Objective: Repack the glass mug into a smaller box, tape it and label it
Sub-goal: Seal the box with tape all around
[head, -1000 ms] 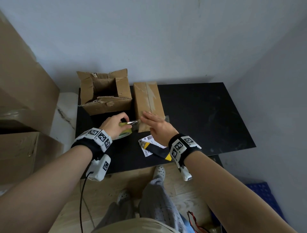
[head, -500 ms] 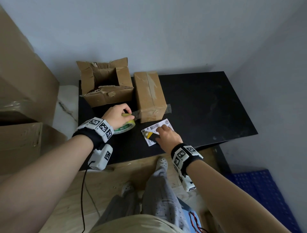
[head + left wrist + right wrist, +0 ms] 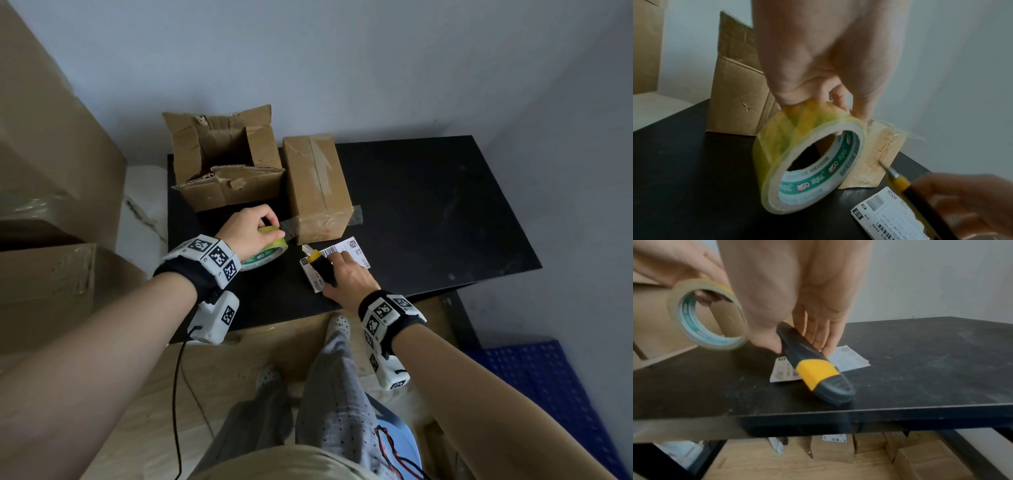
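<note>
The small closed cardboard box [image 3: 317, 185] lies on the black table [image 3: 428, 205], taped along its top. My left hand [image 3: 274, 229] grips the yellow-green tape roll [image 3: 265, 255] just left of the box's near end. A clear tape strip [image 3: 289, 226] runs from the roll to the box. My right hand [image 3: 329, 270] pinches the black and yellow utility knife [image 3: 813, 368] between thumb and fingers, over the white shipping label [image 3: 352, 251]. In the left wrist view the knife [image 3: 898, 180] points its blade at the box end [image 3: 875, 155]. The mug is not visible.
A larger open, torn cardboard box [image 3: 222, 164] stands at the table's back left, against the small box. Big cartons [image 3: 44, 164] are stacked to the left. Several small boxes [image 3: 869, 446] sit under the table. A blue crate [image 3: 548, 387] is on the floor at right.
My right hand left the tape by the box, came down to the knife on the label and took hold of it. The left hand kept the roll, lowering it to the table.
</note>
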